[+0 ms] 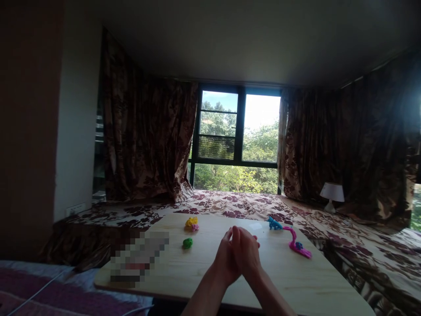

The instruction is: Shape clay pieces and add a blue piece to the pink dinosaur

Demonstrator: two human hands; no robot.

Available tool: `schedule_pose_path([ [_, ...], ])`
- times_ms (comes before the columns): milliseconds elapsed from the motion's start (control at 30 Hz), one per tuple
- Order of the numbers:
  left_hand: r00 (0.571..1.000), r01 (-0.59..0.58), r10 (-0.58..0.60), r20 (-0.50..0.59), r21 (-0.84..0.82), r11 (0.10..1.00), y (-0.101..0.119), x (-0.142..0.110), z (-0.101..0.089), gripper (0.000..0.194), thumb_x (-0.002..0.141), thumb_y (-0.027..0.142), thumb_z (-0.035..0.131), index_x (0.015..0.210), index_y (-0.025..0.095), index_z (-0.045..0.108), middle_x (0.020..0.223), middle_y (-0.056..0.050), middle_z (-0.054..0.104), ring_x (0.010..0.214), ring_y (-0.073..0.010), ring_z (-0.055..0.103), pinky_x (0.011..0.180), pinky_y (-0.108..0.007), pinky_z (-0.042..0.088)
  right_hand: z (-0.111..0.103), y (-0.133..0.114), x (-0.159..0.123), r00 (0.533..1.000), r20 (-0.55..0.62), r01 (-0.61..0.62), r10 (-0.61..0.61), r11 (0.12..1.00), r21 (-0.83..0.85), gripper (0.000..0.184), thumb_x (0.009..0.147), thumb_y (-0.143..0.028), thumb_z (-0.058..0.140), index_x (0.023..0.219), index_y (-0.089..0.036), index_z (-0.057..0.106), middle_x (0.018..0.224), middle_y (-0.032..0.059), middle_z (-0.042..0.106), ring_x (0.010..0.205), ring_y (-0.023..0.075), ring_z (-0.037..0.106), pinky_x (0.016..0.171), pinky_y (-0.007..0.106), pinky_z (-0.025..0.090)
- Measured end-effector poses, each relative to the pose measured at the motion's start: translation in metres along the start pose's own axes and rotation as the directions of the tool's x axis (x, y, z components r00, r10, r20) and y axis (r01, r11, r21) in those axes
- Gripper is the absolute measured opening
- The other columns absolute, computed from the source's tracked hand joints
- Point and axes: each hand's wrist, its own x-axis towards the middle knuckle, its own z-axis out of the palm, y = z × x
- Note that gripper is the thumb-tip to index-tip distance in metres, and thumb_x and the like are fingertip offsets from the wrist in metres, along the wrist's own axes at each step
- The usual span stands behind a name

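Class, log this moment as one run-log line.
left hand pressed against right hand | above table | green toy nearest

The tabletop (184,272) stands in front of the person, on a bed (237,204) that extends behind it to the window (238,138). The left hand (226,259) and right hand (248,252) are pressed together above the middle of the tabletop. Left of the hands lies a small round clay piece (187,242); behind it, near the far edge, a clay cluster (192,223). Right of the hands lie a clay animal (273,224) and, nearer, a long curved clay figure (297,244). A lamp (332,196) stands on the bed at far right.
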Motion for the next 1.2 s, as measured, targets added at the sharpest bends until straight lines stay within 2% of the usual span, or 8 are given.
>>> schedule_pose_path([
  [167,0.975,-0.156,0.164,-0.153,0.060,0.986,0.005,0.003,-0.002,0.030,0.080,0.039,0.049,0.088,0.012,0.060,0.070,-0.007,0.066,0.064,-0.0195,0.064,0.062,-0.031,0.048,-0.002,-0.006,0.002,0.999,0.010,0.047,-0.047,0.999,-0.005,0.018,0.086,-0.025,0.042,0.089,-0.021,0.060,0.096,0.0061,0.058,0.096,0.0233,0.050,0.093,0.043,0.027],
  [300,0.889,-0.304,0.338,-0.310,0.154,0.940,0.010,0.006,-0.014,0.025,0.074,0.041,0.060,0.069,0.017,0.053,0.046,0.005,0.054,0.039,-0.0094,0.051,0.038,-0.020,0.034,-0.002,0.003,0.002,0.998,0.058,0.028,-0.033,0.997,0.077,0.028,0.092,-0.027,0.032,0.093,-0.023,0.059,0.093,0.0034,0.058,0.084,0.0156,0.057,0.078,0.029,0.043],
  [400,0.859,-0.305,0.362,-0.362,0.208,0.930,0.014,0.009,-0.025,0.034,0.076,0.046,0.056,0.060,0.017,0.046,0.039,0.010,0.041,0.028,-0.0040,0.033,0.031,-0.017,0.019,-0.005,0.006,0.004,0.999,0.039,0.007,-0.011,0.993,0.116,0.033,0.094,-0.027,0.025,0.094,-0.020,0.058,0.095,0.0045,0.056,0.084,0.0140,0.058,0.074,0.026,0.045],
  [500,0.891,-0.239,0.299,-0.342,0.205,0.949,0.016,0.010,-0.031,0.036,0.082,0.048,0.046,0.067,0.015,0.051,0.043,0.010,0.039,0.030,-0.0032,0.030,0.033,-0.018,0.025,-0.007,-0.001,0.004,1.000,0.014,0.019,-0.021,0.993,0.118,0.031,0.094,-0.028,0.027,0.094,-0.020,0.057,0.098,0.0052,0.055,0.087,0.0148,0.056,0.076,0.026,0.044],
  [667,0.985,-0.118,0.132,-0.112,0.126,0.985,0.012,0.000,-0.016,0.044,0.079,0.055,0.044,0.083,0.013,0.059,0.062,-0.003,0.061,0.058,-0.0161,0.060,0.060,-0.029,0.046,-0.006,-0.014,0.000,0.995,0.015,0.096,-0.097,0.993,0.068,0.024,0.090,-0.029,0.037,0.088,-0.022,0.059,0.096,0.0043,0.057,0.087,0.0172,0.053,0.080,0.031,0.040],
  [833,0.997,0.006,-0.013,0.072,0.097,0.995,0.015,-0.017,0.002,0.055,0.076,0.059,0.046,0.099,0.011,0.059,0.079,-0.011,0.066,0.074,-0.0223,0.063,0.074,-0.034,0.046,-0.016,0.009,0.004,0.996,-0.036,0.087,-0.087,0.996,0.000,0.032,0.088,-0.037,0.041,0.064,-0.020,0.055,0.072,0.0037,0.057,0.074,0.0181,0.051,0.071,0.031,0.037],
  [1033,0.996,0.079,-0.082,0.028,0.095,0.992,0.013,-0.008,-0.009,0.050,0.078,0.054,0.045,0.098,0.010,0.057,0.080,-0.012,0.066,0.070,-0.0229,0.063,0.069,-0.036,0.046,-0.011,0.026,0.002,0.994,-0.084,-0.073,0.076,0.997,0.036,0.047,0.094,-0.038,0.023,0.055,-0.020,0.042,0.042,-0.0035,0.044,0.039,0.0111,0.043,0.040,0.023,0.029],
  [1200,0.999,0.013,-0.011,-0.032,0.073,0.997,0.005,0.002,-0.010,0.036,0.081,0.045,0.045,0.087,0.012,0.059,0.074,-0.009,0.067,0.076,-0.0240,0.064,0.072,-0.035,0.047,0.000,0.008,-0.003,0.997,-0.064,-0.044,0.046,0.998,0.033,0.043,0.092,-0.035,0.028,0.059,-0.019,0.049,0.051,-0.0010,0.053,0.051,0.0135,0.051,0.051,0.024,0.037],
])
